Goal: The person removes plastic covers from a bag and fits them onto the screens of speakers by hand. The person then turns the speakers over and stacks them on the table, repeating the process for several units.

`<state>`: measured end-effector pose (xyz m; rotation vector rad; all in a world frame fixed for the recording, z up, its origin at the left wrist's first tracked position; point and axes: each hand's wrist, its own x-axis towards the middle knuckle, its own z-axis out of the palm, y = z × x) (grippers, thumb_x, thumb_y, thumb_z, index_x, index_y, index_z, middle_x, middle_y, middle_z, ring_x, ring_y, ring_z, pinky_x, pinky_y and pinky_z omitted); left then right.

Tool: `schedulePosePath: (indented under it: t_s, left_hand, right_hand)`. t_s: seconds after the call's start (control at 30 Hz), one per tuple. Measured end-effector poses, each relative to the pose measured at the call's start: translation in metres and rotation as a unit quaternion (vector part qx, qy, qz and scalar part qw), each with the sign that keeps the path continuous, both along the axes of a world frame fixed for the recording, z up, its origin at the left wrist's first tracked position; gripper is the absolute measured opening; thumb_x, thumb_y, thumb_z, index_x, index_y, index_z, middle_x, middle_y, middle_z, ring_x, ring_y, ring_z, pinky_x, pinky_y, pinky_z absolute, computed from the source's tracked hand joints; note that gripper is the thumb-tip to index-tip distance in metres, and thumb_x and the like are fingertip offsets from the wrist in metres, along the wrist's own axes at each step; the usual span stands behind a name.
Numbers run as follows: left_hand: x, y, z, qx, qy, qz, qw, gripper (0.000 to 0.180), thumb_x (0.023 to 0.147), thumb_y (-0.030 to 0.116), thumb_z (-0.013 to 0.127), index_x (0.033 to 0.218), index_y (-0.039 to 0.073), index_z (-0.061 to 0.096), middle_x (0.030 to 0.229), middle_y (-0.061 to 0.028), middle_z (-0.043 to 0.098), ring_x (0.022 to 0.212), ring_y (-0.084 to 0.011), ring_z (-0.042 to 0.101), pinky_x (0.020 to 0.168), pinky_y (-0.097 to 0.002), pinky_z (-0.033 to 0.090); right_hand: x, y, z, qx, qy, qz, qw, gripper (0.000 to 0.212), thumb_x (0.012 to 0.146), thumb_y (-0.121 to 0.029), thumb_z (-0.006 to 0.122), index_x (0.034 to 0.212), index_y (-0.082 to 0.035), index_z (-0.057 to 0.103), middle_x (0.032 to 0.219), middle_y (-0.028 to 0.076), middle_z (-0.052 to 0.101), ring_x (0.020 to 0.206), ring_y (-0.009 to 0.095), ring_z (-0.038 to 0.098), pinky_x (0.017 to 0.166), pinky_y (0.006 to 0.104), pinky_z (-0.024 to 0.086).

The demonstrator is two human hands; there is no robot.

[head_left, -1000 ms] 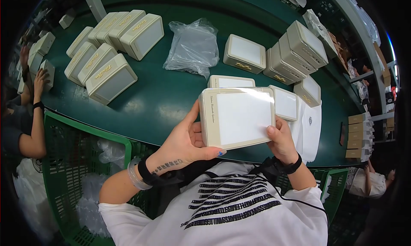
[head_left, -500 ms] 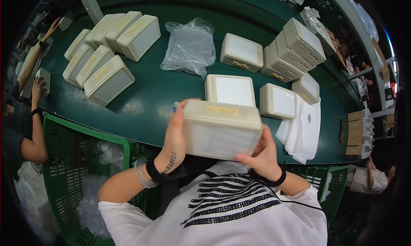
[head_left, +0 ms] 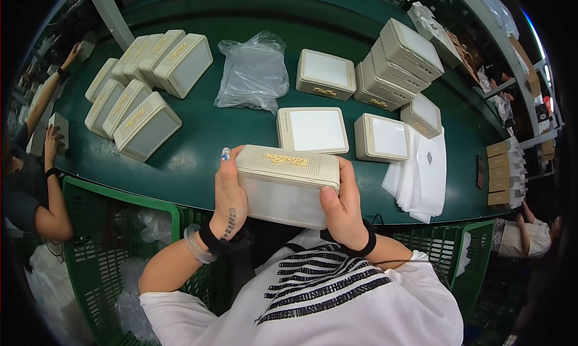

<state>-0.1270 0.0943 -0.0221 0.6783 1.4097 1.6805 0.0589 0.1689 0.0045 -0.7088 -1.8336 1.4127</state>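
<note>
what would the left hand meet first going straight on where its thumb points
The left hand would probably meet the crinkled clear plastic packaging on the green table; depth is unclear.

See a green table (head_left: 198,129), with clear plastic bags (head_left: 253,72) lying flat near its middle and white sheets (head_left: 428,180) fanned toward its right; below the edge at left, note a perforated green crate (head_left: 120,196) with crumpled clear plastic (head_left: 153,224) inside, and at right a second green crate (head_left: 481,243); farther right, find stacked brown cartons (head_left: 498,175), and above them a pale metal frame (head_left: 509,60); at far left, make out a co-worker (head_left: 24,198) in a dark top, at far right a person (head_left: 519,239) in a pale top, and at upper left a grey post (head_left: 106,12)
</note>
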Motion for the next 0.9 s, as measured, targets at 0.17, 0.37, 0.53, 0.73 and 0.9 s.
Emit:
schedulePosePath:
  t_s: [0.17,0.37,0.53,0.73,0.9]
  left_hand:
    - [-0.005,-0.004,-0.016,-0.008,0.025,0.003,1.000,0.064,0.101,0.053,0.024,0.123,-0.002,0.051,0.112,-0.0096,0.059,0.103,-0.0171,0.054,0.095,-0.0290,0.040]
    - [0.001,0.000,-0.029,0.035,0.182,0.083,0.979,0.044,0.102,0.041,0.035,0.093,0.000,0.050,0.080,-0.0088,0.049,0.077,-0.0193,0.044,0.074,-0.0349,0.042]
    - [-0.002,0.001,-0.019,-0.008,0.127,0.024,0.992,0.051,0.102,0.042,0.032,0.110,-0.003,0.055,0.101,-0.0092,0.060,0.095,-0.0180,0.054,0.089,-0.0318,0.042]
    - [-0.004,0.003,-0.011,0.003,0.053,-0.004,0.999,0.048,0.102,0.043,0.033,0.096,-0.001,0.053,0.087,-0.0036,0.056,0.085,-0.0112,0.049,0.080,-0.0279,0.042]
    - [-0.007,0.002,-0.009,-0.005,0.031,-0.013,0.999,0.049,0.102,0.044,0.033,0.093,0.000,0.053,0.084,-0.0030,0.054,0.082,-0.0115,0.048,0.078,-0.0281,0.041]
  right_hand:
    - [-0.001,-0.007,-0.001,0.011,-0.007,0.007,1.000,0.052,0.095,-0.028,0.055,0.132,0.003,0.034,0.114,0.014,0.053,0.102,0.018,0.051,0.091,0.0318,0.042]
    - [0.005,-0.014,-0.007,-0.060,-0.051,-0.037,0.996,0.048,0.096,-0.017,0.049,0.136,0.003,0.032,0.124,0.015,0.048,0.114,0.021,0.045,0.100,0.0322,0.034]
    - [0.013,-0.008,-0.015,-0.049,-0.074,-0.030,0.996,0.050,0.099,-0.024,0.044,0.139,0.003,0.030,0.127,0.016,0.046,0.116,0.022,0.043,0.103,0.0322,0.031]
    - [0.007,-0.011,-0.015,-0.075,-0.076,-0.054,0.993,0.051,0.102,-0.034,0.039,0.139,0.002,0.033,0.129,0.014,0.047,0.119,0.020,0.043,0.105,0.0303,0.029]
    - [0.003,-0.011,-0.014,-0.060,-0.074,-0.043,0.994,0.050,0.102,-0.033,0.039,0.138,0.002,0.034,0.129,0.014,0.047,0.118,0.020,0.044,0.105,0.0310,0.029]
